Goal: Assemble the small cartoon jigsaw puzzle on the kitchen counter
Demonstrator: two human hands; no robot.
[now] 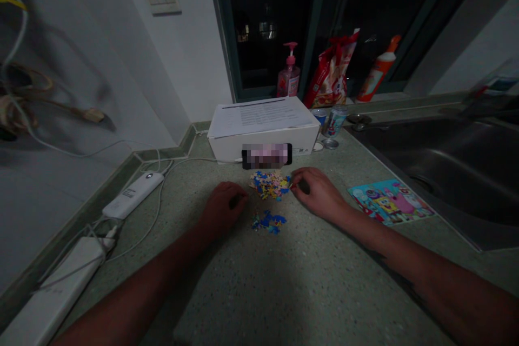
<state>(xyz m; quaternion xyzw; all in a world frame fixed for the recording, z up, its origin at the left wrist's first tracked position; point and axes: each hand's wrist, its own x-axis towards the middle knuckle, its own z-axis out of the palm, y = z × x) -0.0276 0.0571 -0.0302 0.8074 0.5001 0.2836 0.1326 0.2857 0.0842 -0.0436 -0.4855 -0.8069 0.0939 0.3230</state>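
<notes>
A heap of loose jigsaw puzzle pieces (270, 184), yellow, blue and cream, lies on the speckled counter between my hands. A smaller cluster of mostly blue puzzle pieces (268, 221) sits nearer to me. My right hand (316, 190) is at the heap's right edge, thumb and forefinger pinched on a small reddish puzzle piece (292, 186). On the heap's left side rests my left hand (225, 204), its fingers curled and closed; whatever they hold, if anything, is too small to make out. A colourful cartoon picture sheet (391, 203) lies flat to the right, beyond my right forearm.
Behind the heap, a phone (266, 156) leans against a white box (263, 124). Cans (335, 121) stand beside the box. A sink (450, 167) is at the right. Power strips (60, 292) and cables run along the left. Bottles and a red bag (332, 73) line the window sill.
</notes>
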